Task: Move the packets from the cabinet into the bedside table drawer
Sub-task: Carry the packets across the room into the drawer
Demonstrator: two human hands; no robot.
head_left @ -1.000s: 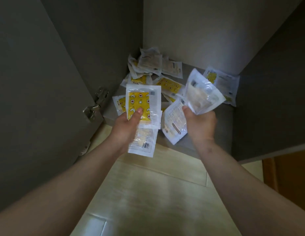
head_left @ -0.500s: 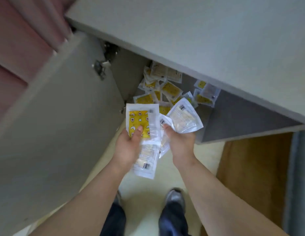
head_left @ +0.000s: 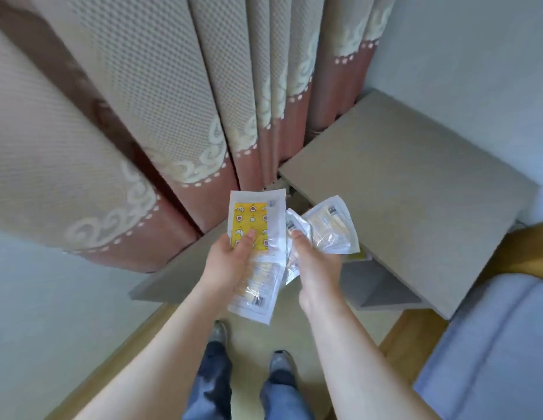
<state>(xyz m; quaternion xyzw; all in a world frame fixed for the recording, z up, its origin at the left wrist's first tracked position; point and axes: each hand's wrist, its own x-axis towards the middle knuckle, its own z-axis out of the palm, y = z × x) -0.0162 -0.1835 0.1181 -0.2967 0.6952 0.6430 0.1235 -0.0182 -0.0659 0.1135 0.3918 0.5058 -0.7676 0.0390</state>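
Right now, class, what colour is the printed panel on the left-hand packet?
Yellow, with small star and moon shapes; packet in the left hand, head view.

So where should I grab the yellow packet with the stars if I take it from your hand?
Probably pinch the white top edge of the yellow packet, front and back, coming from the curtain side. The packet is flat and thin and sticks up clear of the left hand, whose thumb presses on its lower half, so only the top is free.
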